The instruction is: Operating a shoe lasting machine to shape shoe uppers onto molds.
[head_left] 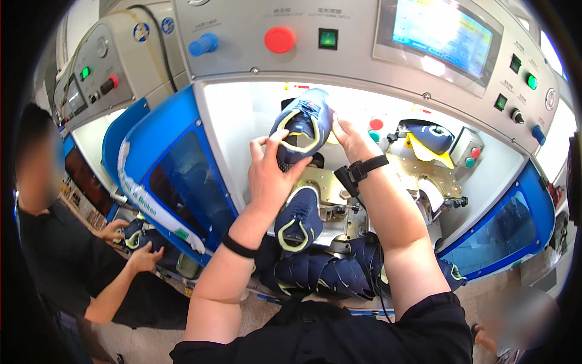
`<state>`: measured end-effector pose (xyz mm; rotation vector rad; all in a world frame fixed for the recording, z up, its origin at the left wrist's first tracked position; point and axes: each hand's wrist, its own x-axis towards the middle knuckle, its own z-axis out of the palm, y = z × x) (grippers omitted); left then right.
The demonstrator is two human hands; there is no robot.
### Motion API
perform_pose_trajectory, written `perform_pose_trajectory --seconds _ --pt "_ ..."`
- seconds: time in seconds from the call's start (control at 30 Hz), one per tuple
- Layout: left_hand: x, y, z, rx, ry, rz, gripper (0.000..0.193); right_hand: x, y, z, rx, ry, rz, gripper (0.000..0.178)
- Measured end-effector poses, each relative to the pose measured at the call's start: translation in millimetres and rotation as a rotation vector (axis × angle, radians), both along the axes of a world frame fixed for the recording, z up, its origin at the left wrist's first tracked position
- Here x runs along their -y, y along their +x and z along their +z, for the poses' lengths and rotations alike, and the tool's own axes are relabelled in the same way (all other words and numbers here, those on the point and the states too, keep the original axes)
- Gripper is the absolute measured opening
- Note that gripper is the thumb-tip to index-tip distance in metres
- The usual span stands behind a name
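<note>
A navy and light blue shoe upper (314, 109) with a pale lime collar is held up inside the machine's lit bay. My left hand (271, 173) grips its heel end, with the thumb and fingers around the collar. Against its right side is my right hand (354, 139); the shoe hides some of those fingertips. Below, a second navy shoe upper (299, 212) rests at the front of the metal fixture (321, 182). To the right, another navy upper (431, 138) sits over a yellow piece (427, 155) on the machine.
Several navy uppers (327, 273) lie in a row along the front edge. Blue guard panels (182, 164) flank the bay. Overhead, the control panel carries a red button (279, 39) and a screen (442, 33). A co-worker (66, 255) handles a shoe at the left.
</note>
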<state>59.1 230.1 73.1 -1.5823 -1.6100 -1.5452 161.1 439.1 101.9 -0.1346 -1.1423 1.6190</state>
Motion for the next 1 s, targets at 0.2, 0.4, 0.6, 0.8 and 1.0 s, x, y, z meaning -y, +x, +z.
perform_pose_trajectory --seconds 0.2,0.4,0.6,0.8,1.0 --pt "-76.2 -16.9 16.4 -0.015 -0.317 0.099 0.066 8.4 50.7 -55.2 0.619 0.421 -0.874 0.048" --pt "-48.7 -19.8 26.6 -0.224 -0.426 0.131 0.080 55.0 104.5 -90.6 0.746 0.670 -1.195 0.050" --pt "-103.6 -15.1 46.5 -0.261 -0.528 0.210 0.077 51.8 109.0 -83.4 1.221 0.781 -1.149 0.039" --pt "-153.4 -8.4 48.5 -0.255 -0.712 0.248 0.086 58.3 102.1 -88.9 1.634 0.754 -1.083 0.026" --pt "-150.0 -9.7 48.4 -0.211 -0.750 0.247 0.083 59.1 102.0 -82.9 1.687 0.700 -1.067 0.023"
